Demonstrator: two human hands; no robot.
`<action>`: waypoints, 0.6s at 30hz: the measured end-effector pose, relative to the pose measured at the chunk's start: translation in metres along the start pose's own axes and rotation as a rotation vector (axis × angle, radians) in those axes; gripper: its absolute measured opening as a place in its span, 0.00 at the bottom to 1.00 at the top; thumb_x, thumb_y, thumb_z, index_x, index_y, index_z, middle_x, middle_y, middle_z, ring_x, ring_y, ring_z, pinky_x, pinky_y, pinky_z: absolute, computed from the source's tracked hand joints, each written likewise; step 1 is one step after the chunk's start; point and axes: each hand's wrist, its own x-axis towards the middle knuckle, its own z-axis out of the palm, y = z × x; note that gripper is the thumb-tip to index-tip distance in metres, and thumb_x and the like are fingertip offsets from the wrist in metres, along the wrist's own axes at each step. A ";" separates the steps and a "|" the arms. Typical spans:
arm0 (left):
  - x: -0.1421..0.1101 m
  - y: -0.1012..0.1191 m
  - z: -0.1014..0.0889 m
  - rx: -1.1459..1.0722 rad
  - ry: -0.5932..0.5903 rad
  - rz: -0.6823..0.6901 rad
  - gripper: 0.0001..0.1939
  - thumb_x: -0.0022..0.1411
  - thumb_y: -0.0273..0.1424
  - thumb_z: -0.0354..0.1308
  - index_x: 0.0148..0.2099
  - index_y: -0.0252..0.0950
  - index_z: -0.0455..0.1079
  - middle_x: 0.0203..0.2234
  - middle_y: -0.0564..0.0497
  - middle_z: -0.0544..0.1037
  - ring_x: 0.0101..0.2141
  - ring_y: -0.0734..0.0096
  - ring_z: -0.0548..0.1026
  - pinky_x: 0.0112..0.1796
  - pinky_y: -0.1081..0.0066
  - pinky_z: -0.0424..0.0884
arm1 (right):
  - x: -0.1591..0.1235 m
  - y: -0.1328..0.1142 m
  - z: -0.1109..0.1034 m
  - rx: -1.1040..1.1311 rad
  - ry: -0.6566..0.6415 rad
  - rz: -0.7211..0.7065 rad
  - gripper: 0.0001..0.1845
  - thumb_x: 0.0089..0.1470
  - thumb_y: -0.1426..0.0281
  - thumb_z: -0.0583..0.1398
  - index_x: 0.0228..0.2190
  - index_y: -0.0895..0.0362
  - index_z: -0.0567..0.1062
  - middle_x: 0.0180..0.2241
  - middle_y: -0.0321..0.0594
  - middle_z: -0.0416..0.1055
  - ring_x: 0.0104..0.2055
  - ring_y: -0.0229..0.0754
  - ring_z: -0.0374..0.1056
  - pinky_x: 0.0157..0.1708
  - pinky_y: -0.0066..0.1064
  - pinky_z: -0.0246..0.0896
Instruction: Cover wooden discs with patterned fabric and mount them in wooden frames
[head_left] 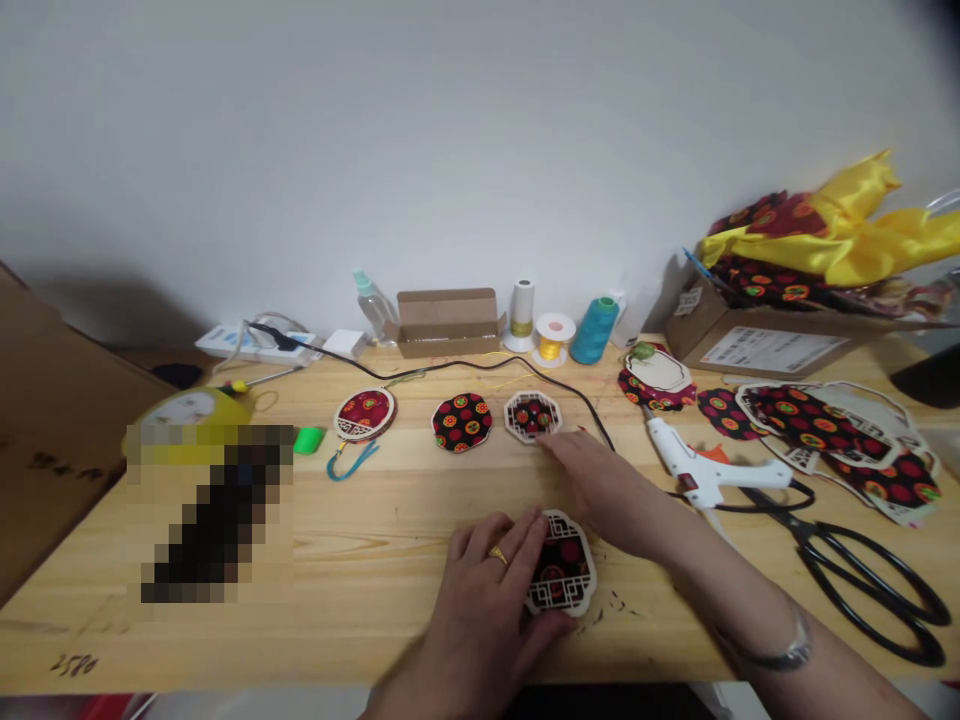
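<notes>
Near the table's front edge lies a scalloped wooden fretwork piece [562, 563] with dark patterned fabric inside. My left hand [487, 590] holds it, fingers across its left side and thumb along the lower edge. My right hand [607, 480] reaches past it with fingers stretched toward a small octagonal fretwork piece [533, 417], at or very near its lower edge; contact is unclear. To the left of the octagon are a scalloped patterned fabric piece [461, 421] and a round fretwork pendant [365, 413] with a blue cord loop [352, 461].
Right of my arm lie a white glue gun [705, 470], black scissors [847, 560] and stacked fabric pieces [825, 425]. Thread spools [595, 330] and an open cardboard box [448, 330] line the wall. A black cable [465, 364] crosses the table [360, 610].
</notes>
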 end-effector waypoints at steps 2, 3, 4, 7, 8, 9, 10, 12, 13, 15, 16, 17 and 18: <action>0.000 0.000 0.000 -0.012 -0.003 -0.009 0.39 0.55 0.38 0.65 0.64 0.34 0.53 0.57 0.47 0.70 0.48 0.52 0.67 0.47 0.54 0.63 | 0.000 0.001 0.000 -0.003 0.025 0.005 0.34 0.46 0.83 0.51 0.57 0.66 0.61 0.59 0.58 0.59 0.61 0.52 0.55 0.58 0.52 0.53; -0.001 0.000 0.000 -0.015 -0.004 -0.010 0.39 0.55 0.39 0.64 0.64 0.35 0.53 0.57 0.47 0.70 0.48 0.52 0.67 0.47 0.54 0.63 | -0.003 0.000 0.000 -0.002 0.053 0.008 0.35 0.46 0.82 0.51 0.58 0.65 0.59 0.61 0.58 0.56 0.63 0.52 0.52 0.59 0.53 0.52; -0.001 0.000 0.000 -0.018 -0.005 -0.012 0.39 0.55 0.39 0.64 0.64 0.35 0.53 0.57 0.47 0.70 0.48 0.51 0.67 0.46 0.54 0.63 | -0.007 -0.002 -0.001 0.006 0.086 0.012 0.35 0.48 0.82 0.50 0.59 0.64 0.58 0.61 0.56 0.55 0.64 0.52 0.50 0.60 0.53 0.51; 0.000 0.000 0.001 -0.026 -0.003 -0.014 0.38 0.55 0.40 0.64 0.63 0.34 0.54 0.56 0.46 0.71 0.48 0.50 0.67 0.46 0.53 0.63 | -0.032 -0.011 -0.001 0.090 0.149 0.019 0.28 0.57 0.76 0.50 0.59 0.57 0.58 0.59 0.50 0.60 0.62 0.48 0.54 0.59 0.50 0.54; 0.000 0.000 0.001 -0.029 0.000 -0.020 0.37 0.56 0.39 0.63 0.63 0.33 0.54 0.56 0.46 0.72 0.48 0.50 0.67 0.46 0.53 0.63 | -0.042 -0.014 0.000 0.131 0.133 0.019 0.27 0.59 0.72 0.51 0.60 0.54 0.57 0.58 0.48 0.61 0.61 0.47 0.56 0.58 0.48 0.56; 0.000 0.000 0.001 -0.033 0.003 -0.023 0.36 0.56 0.39 0.63 0.63 0.33 0.54 0.56 0.45 0.72 0.48 0.50 0.67 0.46 0.53 0.63 | -0.052 -0.017 0.000 0.171 0.108 0.020 0.28 0.59 0.67 0.54 0.60 0.51 0.56 0.59 0.47 0.61 0.61 0.47 0.56 0.58 0.47 0.58; 0.000 0.000 0.000 -0.038 0.005 -0.025 0.36 0.57 0.38 0.62 0.63 0.33 0.55 0.56 0.45 0.72 0.48 0.49 0.66 0.46 0.53 0.63 | -0.061 -0.019 0.001 0.205 0.083 0.019 0.31 0.58 0.64 0.56 0.61 0.49 0.54 0.59 0.46 0.60 0.61 0.47 0.56 0.57 0.46 0.58; 0.001 0.000 0.000 -0.054 0.001 -0.029 0.35 0.57 0.35 0.62 0.63 0.33 0.54 0.56 0.44 0.71 0.49 0.49 0.65 0.46 0.53 0.63 | -0.076 -0.021 0.005 0.263 0.048 0.025 0.37 0.55 0.61 0.60 0.62 0.47 0.51 0.61 0.44 0.57 0.62 0.48 0.54 0.58 0.45 0.57; 0.000 0.000 -0.001 -0.064 -0.003 -0.032 0.35 0.57 0.34 0.62 0.63 0.33 0.54 0.56 0.44 0.71 0.49 0.49 0.65 0.47 0.52 0.62 | -0.081 -0.022 0.007 0.290 0.043 0.030 0.39 0.53 0.61 0.61 0.62 0.46 0.50 0.61 0.44 0.57 0.63 0.48 0.53 0.59 0.45 0.55; 0.000 0.000 -0.001 -0.083 -0.015 -0.037 0.36 0.57 0.33 0.62 0.64 0.33 0.52 0.56 0.44 0.70 0.50 0.49 0.64 0.48 0.52 0.62 | -0.086 -0.021 0.013 0.341 0.041 0.038 0.41 0.52 0.62 0.63 0.61 0.46 0.51 0.60 0.43 0.57 0.63 0.48 0.52 0.60 0.45 0.52; 0.000 -0.001 -0.001 -0.089 -0.016 -0.038 0.37 0.57 0.34 0.62 0.64 0.33 0.52 0.56 0.44 0.71 0.50 0.49 0.64 0.48 0.52 0.62 | -0.086 -0.021 0.015 0.360 0.041 0.038 0.41 0.51 0.63 0.64 0.61 0.47 0.51 0.60 0.43 0.57 0.63 0.47 0.51 0.61 0.44 0.51; -0.001 -0.001 -0.001 -0.092 -0.016 -0.037 0.38 0.57 0.34 0.62 0.65 0.34 0.51 0.56 0.44 0.71 0.50 0.50 0.63 0.48 0.51 0.63 | -0.086 -0.020 0.017 0.375 0.043 0.038 0.40 0.51 0.64 0.64 0.61 0.47 0.52 0.60 0.42 0.58 0.63 0.47 0.51 0.61 0.44 0.51; -0.001 -0.001 -0.001 -0.094 -0.014 -0.034 0.38 0.57 0.34 0.62 0.65 0.35 0.50 0.55 0.44 0.71 0.49 0.50 0.63 0.48 0.51 0.63 | -0.085 -0.020 0.019 0.384 0.044 0.036 0.40 0.51 0.65 0.64 0.61 0.47 0.52 0.59 0.42 0.58 0.62 0.46 0.51 0.62 0.43 0.50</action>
